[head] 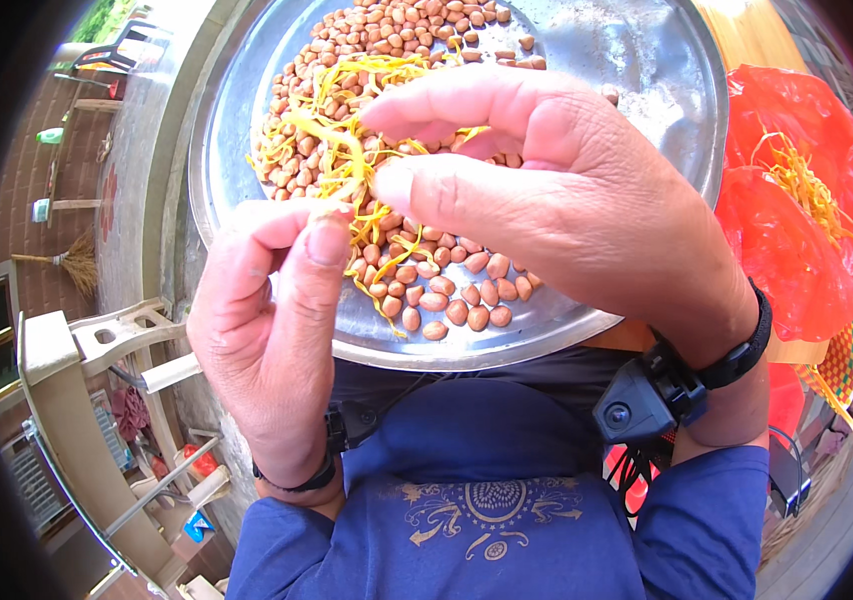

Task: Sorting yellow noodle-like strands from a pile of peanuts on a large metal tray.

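Observation:
My left hand [265,322] pinches the pale end of a yellow, petal-like strand [355,161] between thumb and forefinger. The strand curves up and away over the peanuts. Just right of it, my right hand [539,157] hovers with thumb and fingers apart, its thumb tip very near the strand. Below both hands, a round metal tray [659,82] bears many shelled, red-skinned peanuts [396,22]. Thin yellow strands [389,262] lie tangled over the peanuts in the middle. My right hand hides part of the pile.
A red plastic bag [771,225] with more yellow strands [809,184] sits on a wooden surface [756,34] at right. A checkered woven basket [846,356] stands below it. At left are a pale metal frame [74,420] and a straw broom [80,262]. A wrist camera [625,409] is strapped to my right wrist.

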A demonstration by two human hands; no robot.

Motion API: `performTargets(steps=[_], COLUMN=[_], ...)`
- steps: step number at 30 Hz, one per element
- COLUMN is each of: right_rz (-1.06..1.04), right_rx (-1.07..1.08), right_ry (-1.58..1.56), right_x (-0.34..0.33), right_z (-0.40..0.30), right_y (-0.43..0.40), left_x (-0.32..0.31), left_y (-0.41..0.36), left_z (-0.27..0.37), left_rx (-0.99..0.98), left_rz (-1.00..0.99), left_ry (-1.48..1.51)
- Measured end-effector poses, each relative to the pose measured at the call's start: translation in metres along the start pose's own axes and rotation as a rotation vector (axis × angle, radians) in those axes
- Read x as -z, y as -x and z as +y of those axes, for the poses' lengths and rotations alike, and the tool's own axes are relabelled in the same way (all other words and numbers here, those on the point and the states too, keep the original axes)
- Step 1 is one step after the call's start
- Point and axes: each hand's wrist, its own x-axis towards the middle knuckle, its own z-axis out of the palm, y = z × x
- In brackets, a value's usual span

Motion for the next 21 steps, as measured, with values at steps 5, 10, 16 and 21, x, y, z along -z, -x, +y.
performTargets(steps=[5, 10, 16, 21], right_rz=[-0.046, -0.068, 0.238, 0.24], right_rx=[0.094, 0.015, -0.11, -0.064], right_ry=[-0.287, -0.466, -0.412, -0.526], right_x=[-0.002, -0.005, 0.011, 0.013], right_z=[0.003, -0.008, -0.024, 0.001], right_y=[-0.001, 0.002, 0.002, -0.002], left_x=[-0.007, -0.01, -0.014, -0.014], left_y=[-0.004, -0.004, -0.007, -0.004], left_z=[0.002, 0.003, 0.0, -0.004], left_rx=[-0.039, -0.057, -0.098, -0.128], left_rz=[-0.122, -0.138, -0.257, -0.414], left_ry=[-0.077, -0.046, -0.195, -0.35])
